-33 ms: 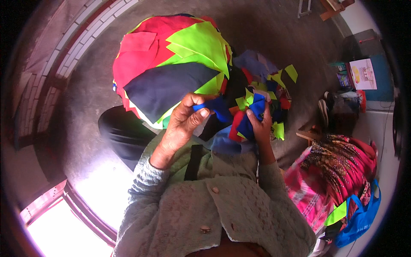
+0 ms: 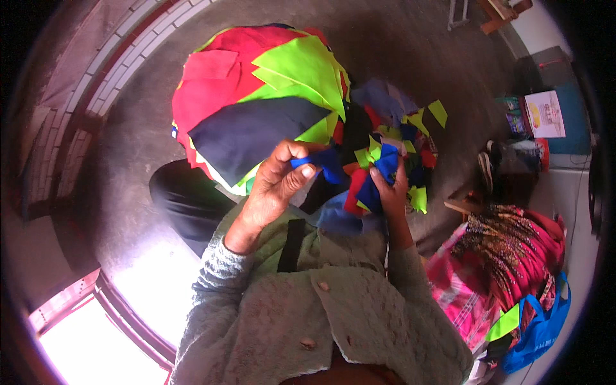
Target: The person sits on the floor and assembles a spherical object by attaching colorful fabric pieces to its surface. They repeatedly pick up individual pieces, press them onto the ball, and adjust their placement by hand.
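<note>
My left hand (image 2: 273, 186) pinches the end of a small blue fabric scrap (image 2: 328, 168) between thumb and fingers. The scrap's free end extends to the right. My right hand (image 2: 393, 191) is closed on a second piece of blue cloth (image 2: 387, 162), its thumb pressed on the fabric. Whether the two blue pieces are joined cannot be made out. Just beyond my left hand stands a big rounded bundle of cloth (image 2: 231, 77), covered with red, lime and dark navy pieces. Behind my right hand lies a loose pile of coloured scraps (image 2: 417, 122) in lime, red and blue.
Pink patterned cloth (image 2: 513, 256) is heaped at the right, beside a blue bag (image 2: 539, 333). Shoes (image 2: 486, 168) and a white box (image 2: 544, 114) sit farther off by the right wall. Bright light falls on the floor (image 2: 151, 269) at the left.
</note>
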Tool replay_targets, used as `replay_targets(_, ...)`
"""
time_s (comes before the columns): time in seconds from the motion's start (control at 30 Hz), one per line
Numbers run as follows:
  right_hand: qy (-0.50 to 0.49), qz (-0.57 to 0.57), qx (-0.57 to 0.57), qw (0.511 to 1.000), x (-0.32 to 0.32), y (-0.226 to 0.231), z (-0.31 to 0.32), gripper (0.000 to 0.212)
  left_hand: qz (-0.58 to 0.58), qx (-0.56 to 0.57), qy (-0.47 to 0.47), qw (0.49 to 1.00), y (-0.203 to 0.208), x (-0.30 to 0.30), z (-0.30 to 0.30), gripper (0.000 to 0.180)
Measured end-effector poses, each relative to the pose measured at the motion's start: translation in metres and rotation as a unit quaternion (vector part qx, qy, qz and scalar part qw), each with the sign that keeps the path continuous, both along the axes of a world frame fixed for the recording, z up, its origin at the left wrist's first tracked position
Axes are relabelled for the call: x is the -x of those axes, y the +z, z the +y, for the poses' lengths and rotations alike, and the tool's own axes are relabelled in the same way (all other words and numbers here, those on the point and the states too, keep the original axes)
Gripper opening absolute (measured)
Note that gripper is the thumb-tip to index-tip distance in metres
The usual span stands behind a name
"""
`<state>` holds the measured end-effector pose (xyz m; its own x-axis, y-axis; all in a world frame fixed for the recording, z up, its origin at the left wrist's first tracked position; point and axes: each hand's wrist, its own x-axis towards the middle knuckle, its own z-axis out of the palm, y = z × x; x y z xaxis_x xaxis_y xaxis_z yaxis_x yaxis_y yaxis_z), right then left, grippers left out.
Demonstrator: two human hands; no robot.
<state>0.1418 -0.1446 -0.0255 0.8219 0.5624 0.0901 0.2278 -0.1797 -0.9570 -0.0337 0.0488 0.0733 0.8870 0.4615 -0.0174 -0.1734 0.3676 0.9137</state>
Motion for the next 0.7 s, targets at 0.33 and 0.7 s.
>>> replay_targets(0.33, -0.045, -0.124, 0.078, 0.988, 0.005, 0.002, 0.005, 0.04, -0.061, -0.289, -0.054, 0.954, 0.077, -0.033, 0.059, 0.014)
replay_targets(0.7, -0.055, -0.146, 0.083, 0.984, 0.005, -0.003, 0.005, 0.045, -0.083, -0.256, 0.155, 0.95, 0.116, -0.099, 0.159, 0.013)
